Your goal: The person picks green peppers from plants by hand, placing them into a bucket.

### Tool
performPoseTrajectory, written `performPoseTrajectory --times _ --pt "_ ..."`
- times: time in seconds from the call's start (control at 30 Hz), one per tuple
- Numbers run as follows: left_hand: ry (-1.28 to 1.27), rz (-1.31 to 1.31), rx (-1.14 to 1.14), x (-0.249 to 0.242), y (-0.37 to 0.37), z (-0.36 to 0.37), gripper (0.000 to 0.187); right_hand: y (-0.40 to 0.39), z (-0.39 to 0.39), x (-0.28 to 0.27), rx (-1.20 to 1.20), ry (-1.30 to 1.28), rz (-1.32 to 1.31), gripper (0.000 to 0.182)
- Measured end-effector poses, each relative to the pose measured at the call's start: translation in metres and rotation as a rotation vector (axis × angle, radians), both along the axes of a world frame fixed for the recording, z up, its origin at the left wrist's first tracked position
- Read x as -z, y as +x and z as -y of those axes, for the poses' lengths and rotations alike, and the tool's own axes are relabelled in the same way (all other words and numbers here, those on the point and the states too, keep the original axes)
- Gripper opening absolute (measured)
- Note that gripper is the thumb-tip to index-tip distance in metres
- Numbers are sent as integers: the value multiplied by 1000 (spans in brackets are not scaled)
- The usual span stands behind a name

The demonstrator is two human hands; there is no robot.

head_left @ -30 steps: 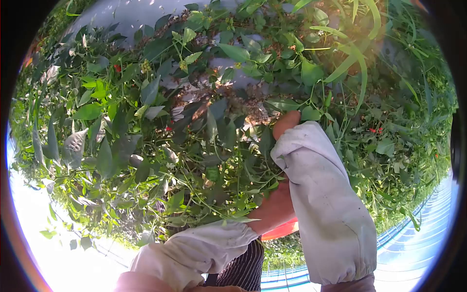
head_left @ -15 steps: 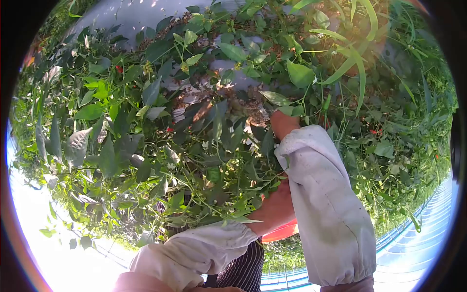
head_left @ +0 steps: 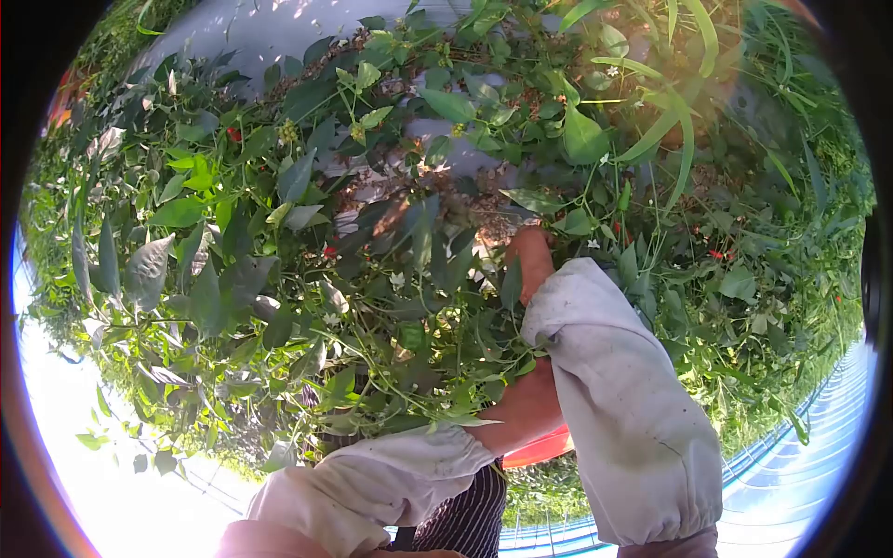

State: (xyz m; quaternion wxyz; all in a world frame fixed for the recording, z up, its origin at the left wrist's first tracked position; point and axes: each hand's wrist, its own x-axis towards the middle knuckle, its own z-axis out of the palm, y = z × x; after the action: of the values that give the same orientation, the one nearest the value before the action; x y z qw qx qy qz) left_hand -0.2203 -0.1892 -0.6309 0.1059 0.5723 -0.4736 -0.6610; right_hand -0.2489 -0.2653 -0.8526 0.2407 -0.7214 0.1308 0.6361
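Note:
Both arms, in off-white cloth sleeves, reach into leafy green plants (head_left: 205, 298) with small red fruits (head_left: 234, 135) that look like chili peppers. My right hand (head_left: 530, 256) is bent down among the leaves near the plant stems; its fingers are hidden. Lower down, my left hand (head_left: 523, 406) passes behind the right sleeve (head_left: 633, 400), with leaves over part of it. Its fingers cannot be seen, nor whether it holds anything. Just below it shows a rounded red thing (head_left: 539, 449), mostly covered by the right sleeve.
Grey sheeting (head_left: 223, 42) covers the ground at the back, with dry leaf litter (head_left: 437, 181) on it. Long grass blades (head_left: 688, 139) hang at the upper right. Striped dark cloth (head_left: 462, 516) is below me. Bright blue-white sheeting (head_left: 791, 474) lies at the lower right.
My right hand has drawn slightly down and to the left, showing more of its back. Leaves near it have shifted. The left arm stays almost in place.

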Motion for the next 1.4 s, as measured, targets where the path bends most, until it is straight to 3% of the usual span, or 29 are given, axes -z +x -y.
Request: performPoseTrajectory --times 0.07,0.2,0.3,0.37,0.5,0.6,0.8,0.87,1.0,1.07,1.1,1.17,1.2,1.3,1.4 --pt "-381 81 -61 13 -8 -11 28 0 1 0 2 -4 -7 45" --pt "-386 78 -43 17 -10 -16 29 -1 2 -1 -4 -12 -20 43" --pt "-337 101 -75 14 -8 -14 31 -2 3 -1 -8 -16 -32 41" --pt "-4 -195 18 20 -7 -19 65 -3 3 -1 -12 -22 -36 40" --pt "146 -292 -32 16 -4 -13 67 -5 6 0 -17 -21 -56 38" --pt "90 -210 107 13 1 -7 65 -8 8 0 -21 -30 -72 36" --pt "278 -295 -67 9 3 -2 63 -17 19 -8 -18 -35 -87 34" --pt "118 -172 70 15 -10 -9 63 -20 45 -46 527 -127 390 25" --pt "201 -258 163 10 -1 17 63 -9 80 -107 722 -331 557 24" --pt "-220 107 194 9 -9 14 65 -20 87 -128 1348 -533 921 21" --pt "-226 103 196 10 -10 15 65 -23 92 -142 1347 -540 921 21" --pt "-205 139 119 11 -10 16 64 -33 95 -167 2052 -407 949 23" --pt "-212 129 128 9 -10 17 64 -34 89 -171 2247 -474 1028 24" --pt "-176 78 154 6 -6 24 65 -46 73 -206 2454 -707 884 24" --pt "-196 129 259 4 -6 28 69 -61 49 -222 2490 -972 993 26"
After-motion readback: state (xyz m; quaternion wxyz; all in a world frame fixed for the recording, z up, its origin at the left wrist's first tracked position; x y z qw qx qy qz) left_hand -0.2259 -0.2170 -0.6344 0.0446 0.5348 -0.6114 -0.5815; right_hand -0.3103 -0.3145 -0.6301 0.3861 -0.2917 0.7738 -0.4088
